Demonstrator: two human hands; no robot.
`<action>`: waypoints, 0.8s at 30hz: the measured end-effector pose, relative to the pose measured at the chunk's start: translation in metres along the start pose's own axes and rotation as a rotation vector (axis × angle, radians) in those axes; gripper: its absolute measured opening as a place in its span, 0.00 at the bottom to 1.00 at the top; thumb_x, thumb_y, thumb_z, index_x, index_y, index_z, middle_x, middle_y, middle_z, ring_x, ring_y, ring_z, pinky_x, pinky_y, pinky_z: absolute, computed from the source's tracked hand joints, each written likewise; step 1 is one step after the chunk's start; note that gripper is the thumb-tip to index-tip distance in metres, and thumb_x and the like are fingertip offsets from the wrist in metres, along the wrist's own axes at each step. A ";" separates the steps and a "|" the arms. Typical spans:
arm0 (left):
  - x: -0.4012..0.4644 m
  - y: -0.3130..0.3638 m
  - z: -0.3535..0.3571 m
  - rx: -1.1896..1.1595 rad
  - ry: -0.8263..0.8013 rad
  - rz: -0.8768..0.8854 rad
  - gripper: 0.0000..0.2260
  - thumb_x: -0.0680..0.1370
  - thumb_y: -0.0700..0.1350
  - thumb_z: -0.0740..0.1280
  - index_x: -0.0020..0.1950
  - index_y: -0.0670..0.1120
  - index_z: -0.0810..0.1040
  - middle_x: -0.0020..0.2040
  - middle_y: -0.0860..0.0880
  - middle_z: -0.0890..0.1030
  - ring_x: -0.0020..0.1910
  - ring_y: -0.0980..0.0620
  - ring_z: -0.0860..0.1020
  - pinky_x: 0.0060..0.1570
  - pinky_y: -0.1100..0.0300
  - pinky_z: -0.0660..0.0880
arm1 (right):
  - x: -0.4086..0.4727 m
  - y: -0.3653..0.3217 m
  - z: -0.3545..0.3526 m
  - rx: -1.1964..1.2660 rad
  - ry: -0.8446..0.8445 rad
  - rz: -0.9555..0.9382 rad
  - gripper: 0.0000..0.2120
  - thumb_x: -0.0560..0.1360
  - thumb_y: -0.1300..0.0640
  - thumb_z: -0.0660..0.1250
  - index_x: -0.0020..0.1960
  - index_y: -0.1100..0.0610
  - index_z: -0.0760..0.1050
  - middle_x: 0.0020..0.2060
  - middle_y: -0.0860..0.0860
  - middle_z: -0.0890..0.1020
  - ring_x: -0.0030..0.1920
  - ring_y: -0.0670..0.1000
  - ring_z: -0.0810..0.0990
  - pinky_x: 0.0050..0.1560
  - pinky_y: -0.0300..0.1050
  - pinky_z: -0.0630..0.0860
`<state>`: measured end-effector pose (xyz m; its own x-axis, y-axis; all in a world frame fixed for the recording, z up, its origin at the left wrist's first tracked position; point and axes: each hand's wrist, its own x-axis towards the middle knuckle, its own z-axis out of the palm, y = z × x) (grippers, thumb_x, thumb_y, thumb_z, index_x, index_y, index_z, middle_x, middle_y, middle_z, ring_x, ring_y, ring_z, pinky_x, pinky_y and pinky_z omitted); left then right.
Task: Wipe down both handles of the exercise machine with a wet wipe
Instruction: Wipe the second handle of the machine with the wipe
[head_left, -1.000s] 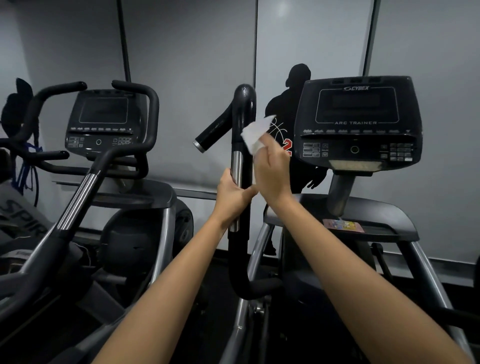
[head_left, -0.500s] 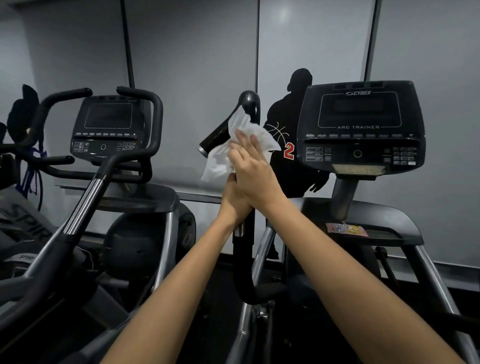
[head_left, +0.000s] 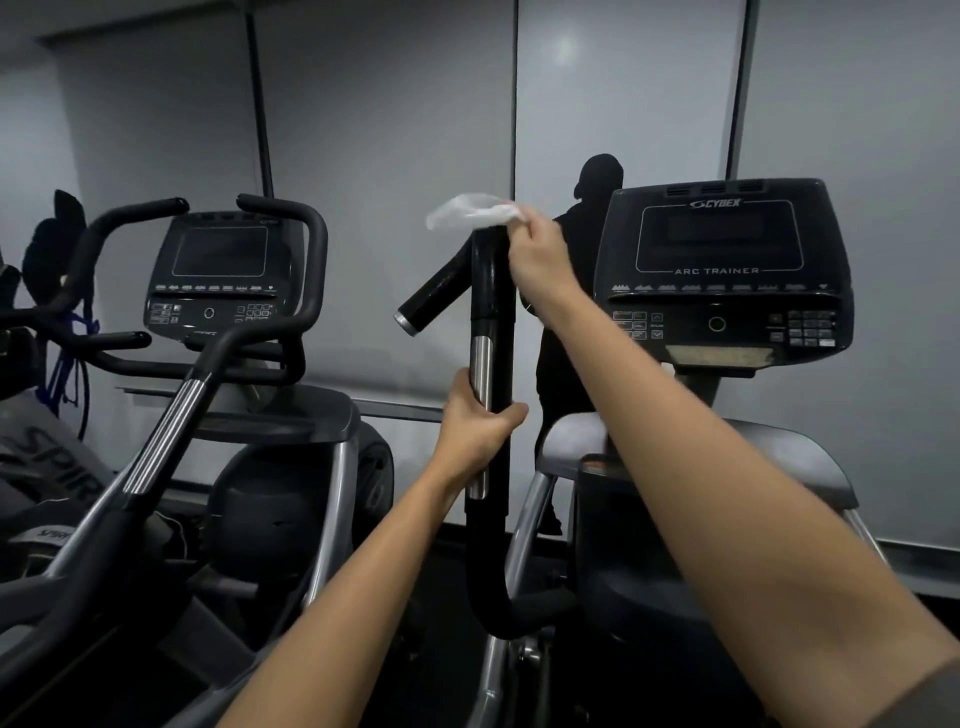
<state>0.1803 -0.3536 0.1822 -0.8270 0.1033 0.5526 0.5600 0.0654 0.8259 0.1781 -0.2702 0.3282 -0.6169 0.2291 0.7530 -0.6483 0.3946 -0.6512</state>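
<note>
The machine's left handle (head_left: 489, 291) is a black upright bar with a silver strip and a short side grip (head_left: 434, 299) slanting down to the left. My left hand (head_left: 475, 428) is wrapped around the bar at the silver strip. My right hand (head_left: 537, 260) pinches a white wet wipe (head_left: 470, 212) and holds it draped over the very top of the bar. The machine's console (head_left: 722, 270) stands to the right. Its other handle is not in view.
A second exercise machine (head_left: 218, 270) with curved black handlebars stands on the left, its slanted arm (head_left: 161, 431) reaching toward me. A grey panelled wall with a dark figure decal (head_left: 582, 291) is behind. A further machine sits at the far left edge.
My right hand has carried the wipe up from the upper bar to its top end. My left hand slid lower on the bar, apart from the right hand.
</note>
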 end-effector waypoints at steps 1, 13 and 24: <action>0.000 -0.001 0.001 -0.018 -0.002 -0.009 0.15 0.70 0.38 0.71 0.51 0.43 0.69 0.35 0.49 0.74 0.32 0.52 0.75 0.28 0.66 0.74 | -0.006 0.006 0.003 -0.065 -0.012 -0.041 0.19 0.79 0.65 0.51 0.66 0.62 0.73 0.63 0.58 0.77 0.66 0.54 0.73 0.67 0.44 0.66; 0.004 -0.005 0.004 0.013 0.024 0.050 0.19 0.68 0.43 0.74 0.55 0.42 0.71 0.45 0.43 0.80 0.42 0.46 0.81 0.38 0.55 0.79 | -0.089 0.032 -0.011 -0.051 -0.025 -0.109 0.20 0.78 0.66 0.52 0.68 0.63 0.71 0.64 0.59 0.76 0.64 0.48 0.72 0.68 0.39 0.66; 0.025 0.030 0.010 0.000 0.209 -0.005 0.23 0.67 0.57 0.74 0.54 0.48 0.71 0.49 0.46 0.81 0.48 0.47 0.81 0.50 0.51 0.78 | -0.039 0.024 -0.049 1.011 0.190 0.682 0.18 0.82 0.57 0.52 0.68 0.64 0.66 0.63 0.64 0.74 0.63 0.64 0.75 0.57 0.60 0.73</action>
<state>0.1770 -0.3388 0.2190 -0.8218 -0.1050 0.5600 0.5562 0.0655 0.8285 0.2088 -0.2261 0.2876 -0.9443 0.2769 0.1778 -0.3252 -0.7025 -0.6331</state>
